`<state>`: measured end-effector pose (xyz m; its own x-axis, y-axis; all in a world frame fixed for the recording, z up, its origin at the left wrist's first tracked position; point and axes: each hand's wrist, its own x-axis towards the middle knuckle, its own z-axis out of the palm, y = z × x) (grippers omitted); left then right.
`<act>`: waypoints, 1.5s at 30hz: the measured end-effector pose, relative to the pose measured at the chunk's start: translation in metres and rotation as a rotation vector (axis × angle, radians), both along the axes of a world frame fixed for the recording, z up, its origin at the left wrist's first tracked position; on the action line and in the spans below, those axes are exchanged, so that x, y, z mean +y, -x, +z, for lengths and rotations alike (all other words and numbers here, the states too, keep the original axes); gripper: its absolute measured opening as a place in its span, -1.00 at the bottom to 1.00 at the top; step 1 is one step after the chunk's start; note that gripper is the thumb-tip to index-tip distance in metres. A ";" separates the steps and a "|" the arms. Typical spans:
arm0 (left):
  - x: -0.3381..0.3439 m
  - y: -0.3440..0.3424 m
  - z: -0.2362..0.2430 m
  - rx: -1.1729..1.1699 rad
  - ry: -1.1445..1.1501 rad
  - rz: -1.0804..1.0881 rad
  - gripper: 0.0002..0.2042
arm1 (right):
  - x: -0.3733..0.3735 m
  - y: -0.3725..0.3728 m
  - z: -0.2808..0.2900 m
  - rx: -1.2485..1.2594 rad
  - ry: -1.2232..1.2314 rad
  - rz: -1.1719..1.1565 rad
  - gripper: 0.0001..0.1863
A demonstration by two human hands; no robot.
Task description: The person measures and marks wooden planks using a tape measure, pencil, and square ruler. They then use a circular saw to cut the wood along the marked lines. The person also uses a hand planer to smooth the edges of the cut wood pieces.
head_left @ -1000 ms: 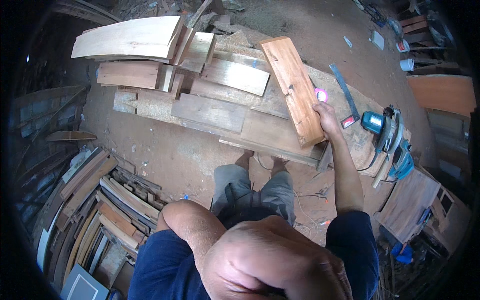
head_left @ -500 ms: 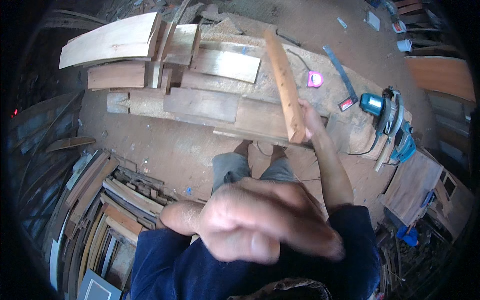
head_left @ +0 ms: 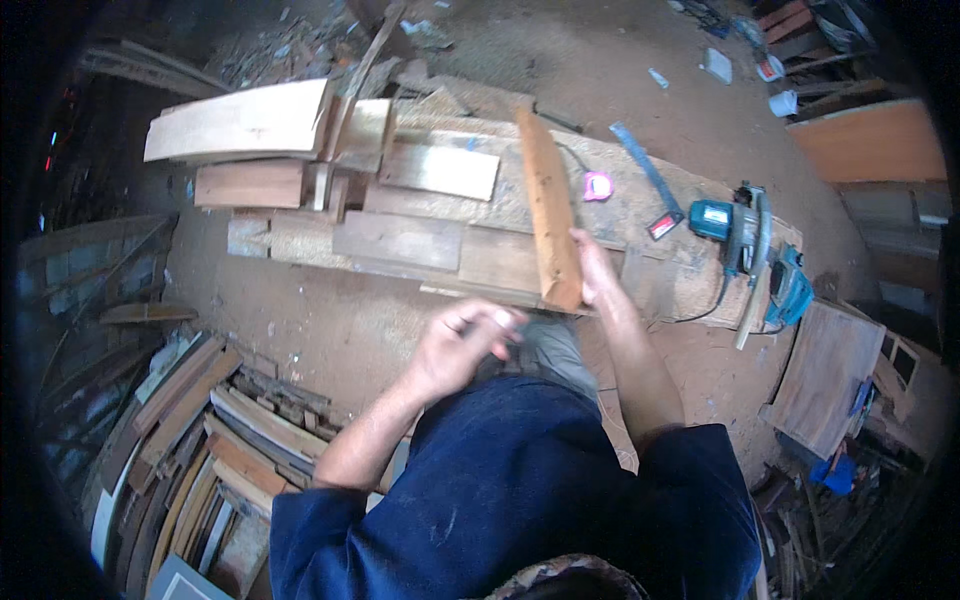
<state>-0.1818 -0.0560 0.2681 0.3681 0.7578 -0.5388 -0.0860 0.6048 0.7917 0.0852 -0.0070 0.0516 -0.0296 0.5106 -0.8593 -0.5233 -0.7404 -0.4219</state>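
My right hand [head_left: 595,268] grips the near end of a long orange-brown wooden board [head_left: 548,210] by its right side. The board stands out over the workbench [head_left: 700,275], pointing away from me. Loosely bent and a little blurred, my left hand [head_left: 460,350] hovers in front of my body, short of the bench edge. Its thumb and fingers look apart, and nothing shows between them. Left of the held board lie several flat planks [head_left: 400,238] side by side. To its right are a pink tape measure [head_left: 598,186] and a try square [head_left: 640,165] with a blue blade.
A teal circular saw [head_left: 735,225] and another teal power tool [head_left: 790,288] sit at the bench's right end. Thick pale planks [head_left: 240,120] are stacked at the far left. Wood strips [head_left: 200,440] pile up at the lower left; a wooden cabinet [head_left: 830,370] stands right.
My left hand has dropped from close to the camera down toward the bench. The right hand keeps its hold on the board. The whole view has shifted slightly.
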 end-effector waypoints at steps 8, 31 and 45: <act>-0.082 0.074 -0.223 0.760 0.101 0.100 -0.52 | 0.011 -0.022 0.020 0.063 0.059 0.083 -0.41; 0.019 -0.034 -0.164 -0.339 0.043 0.968 -0.38 | 0.024 -0.054 0.043 -0.800 -0.753 0.753 -0.55; 0.053 0.023 -0.140 -0.124 -0.276 1.185 -0.50 | 0.039 0.019 0.099 -1.174 -1.211 0.849 -0.59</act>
<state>-0.2052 -0.0026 0.1281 -0.5902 0.7421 -0.3177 -0.5538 -0.0859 0.8282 0.0659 0.0316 0.1502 -0.3095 0.9411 0.1360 0.6742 0.3181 -0.6666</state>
